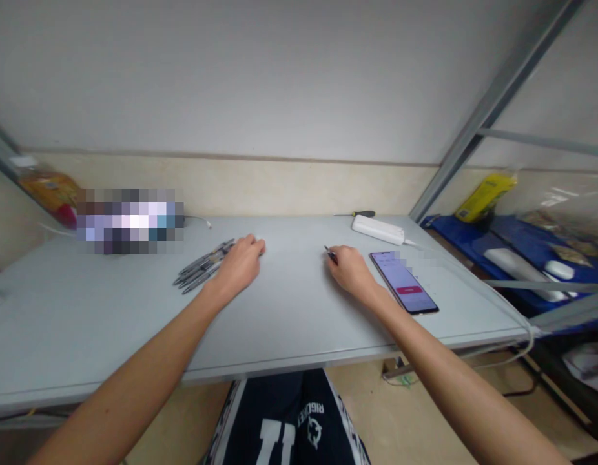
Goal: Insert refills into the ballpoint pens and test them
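Observation:
Several grey and black pens (201, 268) lie side by side in a loose bundle on the left half of the table (289, 323). Just right of them rests my left hand (241, 261), its fingers curled and closed against the tabletop over the bundle's far end; whatever may be in them is hidden. My right hand (351, 270) is closed around a dark pen (332, 254), of which only a short piece with a thin tip shows. To the right of that hand lies a phone (404, 284) with its screen lit.
A white power strip (377, 230) and a screwdriver (363, 214) lie at the back right. A bottle (50, 190) stands at the back left beside a blurred-out object (129, 221). Past the metal frame (478, 129), a blue surface (444, 234) holds a yellow packet (485, 197).

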A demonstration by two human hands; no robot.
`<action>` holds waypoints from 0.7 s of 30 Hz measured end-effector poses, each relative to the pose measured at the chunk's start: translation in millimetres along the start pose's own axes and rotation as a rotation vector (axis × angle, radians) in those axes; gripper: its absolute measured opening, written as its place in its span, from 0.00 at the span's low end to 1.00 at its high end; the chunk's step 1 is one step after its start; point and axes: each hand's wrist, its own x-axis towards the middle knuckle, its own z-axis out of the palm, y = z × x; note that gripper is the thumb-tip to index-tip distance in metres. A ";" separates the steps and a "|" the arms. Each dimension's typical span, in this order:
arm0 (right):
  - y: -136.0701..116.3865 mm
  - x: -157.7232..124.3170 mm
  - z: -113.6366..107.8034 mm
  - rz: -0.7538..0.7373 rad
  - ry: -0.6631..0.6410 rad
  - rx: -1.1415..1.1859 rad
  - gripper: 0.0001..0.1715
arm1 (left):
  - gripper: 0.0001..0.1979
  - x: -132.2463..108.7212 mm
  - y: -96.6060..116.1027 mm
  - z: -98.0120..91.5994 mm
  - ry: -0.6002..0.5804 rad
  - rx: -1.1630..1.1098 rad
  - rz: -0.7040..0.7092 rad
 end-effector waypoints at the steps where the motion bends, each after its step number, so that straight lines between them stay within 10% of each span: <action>1: -0.5 -1.5 1.2 0.002 -0.005 -0.051 0.13 | 0.12 0.5 -0.4 1.0 0.009 -0.033 0.024; 21: 22.7 -9.0 -0.4 0.009 0.084 -0.376 0.15 | 0.11 2.4 -4.3 4.8 -0.010 -0.252 0.162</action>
